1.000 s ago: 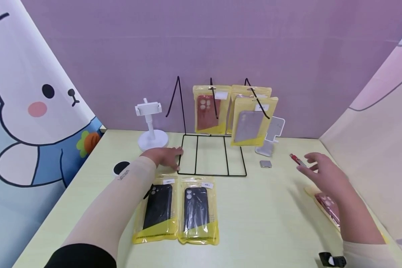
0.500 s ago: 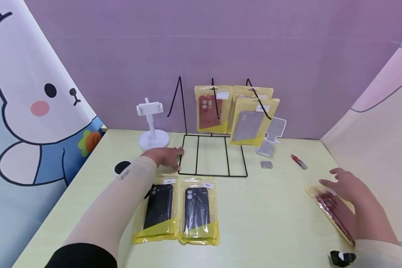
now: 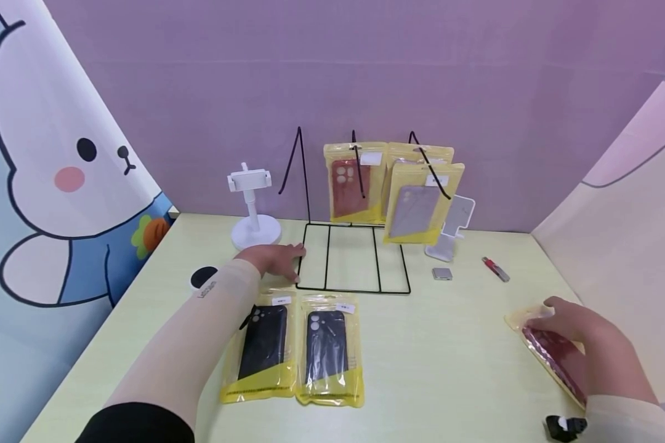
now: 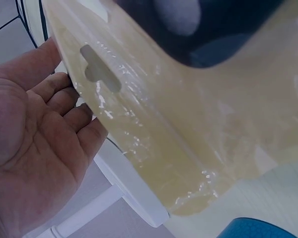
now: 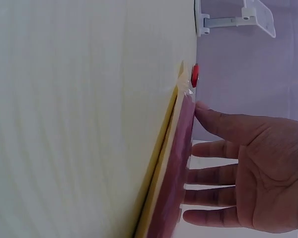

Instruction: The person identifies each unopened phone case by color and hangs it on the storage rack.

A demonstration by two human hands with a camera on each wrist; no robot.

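Note:
My left hand (image 3: 277,261) is at the left side of a black wire display rack (image 3: 324,288), thumb and fingers holding its base rod; in the left wrist view a bagged case's clear top (image 4: 139,119) covers part of the fingers. Two yellow-clear bags with dark phone cases (image 3: 261,344) (image 3: 326,344) lie side by side in front of the rack. At the right, my right hand (image 3: 579,323) is over a bagged dark-red phone case (image 3: 560,360) on the table. The right wrist view shows its fingers (image 5: 213,174) straight, thumb tip at the bag's edge.
Bagged red (image 3: 349,191) and lilac (image 3: 414,209) cases hang from the rack's hooks. White phone stands flank it, one left (image 3: 257,231) and one right (image 3: 442,247). A small grey block (image 3: 442,274) and a red utility knife (image 3: 495,269) lie right of the rack.
My right hand has moved right and down, from beside the red utility knife onto the bagged dark-red case. My left hand has stayed at the rack.

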